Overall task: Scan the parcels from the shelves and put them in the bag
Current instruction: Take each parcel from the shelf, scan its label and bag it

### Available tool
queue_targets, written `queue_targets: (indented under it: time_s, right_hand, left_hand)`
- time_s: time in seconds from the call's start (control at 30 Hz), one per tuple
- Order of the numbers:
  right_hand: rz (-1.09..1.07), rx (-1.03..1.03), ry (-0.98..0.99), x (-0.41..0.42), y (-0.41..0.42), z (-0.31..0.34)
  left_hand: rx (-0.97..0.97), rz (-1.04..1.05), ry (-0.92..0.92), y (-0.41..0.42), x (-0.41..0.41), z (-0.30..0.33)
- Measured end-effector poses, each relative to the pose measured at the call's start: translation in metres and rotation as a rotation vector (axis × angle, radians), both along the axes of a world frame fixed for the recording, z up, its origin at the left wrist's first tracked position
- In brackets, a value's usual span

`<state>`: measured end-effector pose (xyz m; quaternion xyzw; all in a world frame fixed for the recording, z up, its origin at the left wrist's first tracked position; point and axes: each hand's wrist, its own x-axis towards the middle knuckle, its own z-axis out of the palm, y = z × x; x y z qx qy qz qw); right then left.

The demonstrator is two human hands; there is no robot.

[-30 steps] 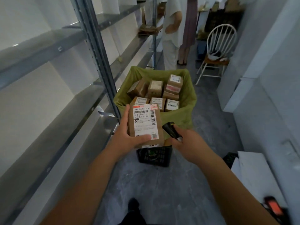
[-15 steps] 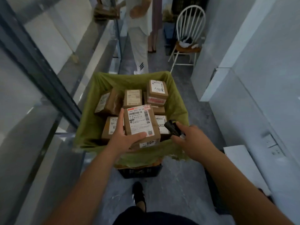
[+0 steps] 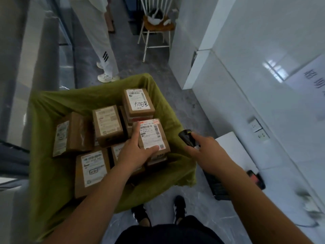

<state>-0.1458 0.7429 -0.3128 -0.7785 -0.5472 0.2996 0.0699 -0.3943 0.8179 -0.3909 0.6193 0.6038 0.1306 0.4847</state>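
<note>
A green bag (image 3: 45,138) stands open on the floor below me, with several brown labelled parcels inside. My left hand (image 3: 135,154) grips one brown parcel (image 3: 152,136) by its near left corner, label up. This parcel is low over the right side of the bag, on or just above the other parcels. My right hand (image 3: 202,148) holds a small black scanner (image 3: 186,138) just right of the bag's rim, pointing away from me.
Grey metal shelves (image 3: 26,50) run along the left. A person in white trousers (image 3: 98,41) stands beyond the bag, next to a white chair (image 3: 156,27). White cabinets (image 3: 246,67) line the right wall. A black crate (image 3: 216,185) and a phone (image 3: 256,178) lie on the floor at my right.
I stepped up to the bag and the view tilted down. My left hand carried the parcel forward and down into the bag's right side. My right hand kept the scanner beside it.
</note>
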Motion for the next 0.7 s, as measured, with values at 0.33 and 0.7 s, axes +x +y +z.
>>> queue_targets:
  time_s: [0.33, 0.7]
  right_hand:
    - [0.178, -0.021, 0.019, 0.017, 0.044, -0.012]
    - [0.656, 0.013, 0.104, 0.022, 0.07, -0.023]
  left_hand:
    - [0.043, 0.127, 0.115, -0.012, 0.017, 0.009]
    - [0.099, 0.472, 0.518, -0.083, 0.056, 0.034]
